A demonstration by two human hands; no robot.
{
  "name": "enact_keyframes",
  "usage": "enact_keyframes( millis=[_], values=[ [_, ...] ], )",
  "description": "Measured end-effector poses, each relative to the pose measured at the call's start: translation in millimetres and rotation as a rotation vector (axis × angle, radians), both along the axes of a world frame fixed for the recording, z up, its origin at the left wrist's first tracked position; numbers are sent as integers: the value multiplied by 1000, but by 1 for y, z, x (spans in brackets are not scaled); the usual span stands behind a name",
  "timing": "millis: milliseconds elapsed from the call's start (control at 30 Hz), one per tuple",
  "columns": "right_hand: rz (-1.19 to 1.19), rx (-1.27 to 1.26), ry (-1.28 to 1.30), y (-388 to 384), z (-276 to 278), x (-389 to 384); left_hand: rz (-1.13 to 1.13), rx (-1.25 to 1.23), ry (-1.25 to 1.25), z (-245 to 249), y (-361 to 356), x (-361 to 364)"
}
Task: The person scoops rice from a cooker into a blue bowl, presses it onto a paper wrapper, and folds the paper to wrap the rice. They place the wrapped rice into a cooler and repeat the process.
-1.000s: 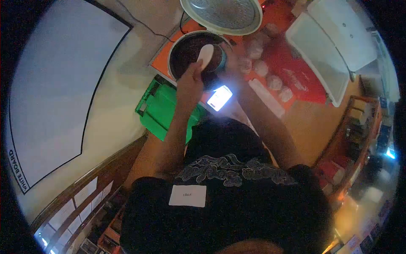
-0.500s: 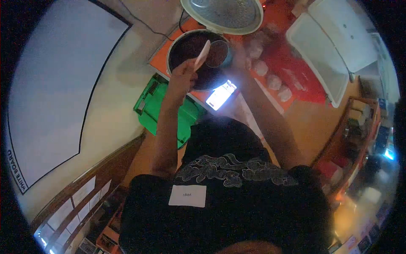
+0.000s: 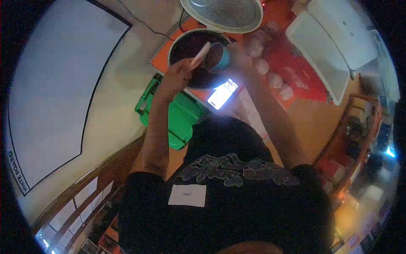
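Note:
My left hand (image 3: 179, 74) is closed around a pale, flat rice paddle (image 3: 200, 56), its end pointing up and right toward a blue cup (image 3: 223, 60). The cup is in my right hand (image 3: 237, 58), which is blurred, with its fingers around the cup's far side. The cup's mouth faces left and shows brownish contents. Both tools are above an open, round rice cooker (image 3: 170, 53) filled with something dark reddish-brown. Its steamed-up lid (image 3: 223, 15) stands raised at the back. A lit phone (image 3: 223, 94) is in front of the cooker.
Several round, plastic-wrapped portions (image 3: 262, 66) lie to the right on a red surface (image 3: 296, 72). Beyond them is a white plastic box (image 3: 323, 59) with its lid open. A green plastic bin (image 3: 185, 118) is below left. A whiteboard (image 3: 63, 84) hangs on the left wall.
My left hand and the rice paddle have shifted slightly left and down. The blue cup has turned, so more of its blue side shows.

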State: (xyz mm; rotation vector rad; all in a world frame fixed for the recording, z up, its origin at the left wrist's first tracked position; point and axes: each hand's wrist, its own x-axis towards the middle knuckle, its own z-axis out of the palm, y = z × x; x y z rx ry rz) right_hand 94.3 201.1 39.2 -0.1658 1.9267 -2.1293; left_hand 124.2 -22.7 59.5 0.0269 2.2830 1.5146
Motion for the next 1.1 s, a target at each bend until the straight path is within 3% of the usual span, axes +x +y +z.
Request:
enact_keyframes(
  millis=[33,67,100,167,200,233,267,367,433,500,533,600,633,667,700,733,767,800,833,900,1033,1100],
  values=[
    [-11,-1,0,1,-9,-6,130,159,-117,3,0,4],
    [-24,-382,-291,1,-17,-15,262,319,-232,5,0,5],
    [-31,-762,-582,-1,-17,-19,257,321,-230,7,3,5],
    [-53,-737,-597,-4,-20,-18,60,-46,242,11,9,7],
    [-70,-713,-612,-6,-21,-19,62,-45,243,7,12,6],
    [-68,-712,-613,-7,-24,-18,6,-125,406,2,15,5],
    [-19,-636,-610,-7,-28,-18,-51,-207,568,-2,18,6],
    [13,-538,-621,-9,-66,-26,-106,-415,427,19,32,20],
    [-2,-519,-636,-7,-61,-19,-153,-389,448,3,27,22],
    [-35,245,373,0,-28,7,-196,-368,470,-11,16,17],
    [-34,244,376,-10,-20,7,-158,-289,568,-15,12,11],
    [-361,447,318,-34,-11,8,-125,-208,660,-15,8,7],
    [-364,448,314,-30,-20,0,-2,-49,396,-7,8,6],
    [-137,-259,-25,-22,-34,-17,119,107,130,0,9,3],
    [113,-955,-362,-19,-30,-26,116,108,133,5,11,3],
    [112,-953,-357,-19,-29,-25,235,339,-4,11,14,6],
    [-97,-595,-9,-21,-28,-22,354,570,-145,15,17,8],
    [-293,-222,329,-23,-22,-20,354,574,-143,20,19,10],
    [-292,-221,332,-24,-16,-20,368,542,-162,24,20,11],
    [-307,-1012,-297,-25,-10,-19,384,508,-183,26,24,18],
    [-348,-1007,-42,-35,-26,-16,358,301,-5,15,42,32],
    [-452,-849,80,-40,-33,-18,331,264,81,2,49,36]
  ],
)
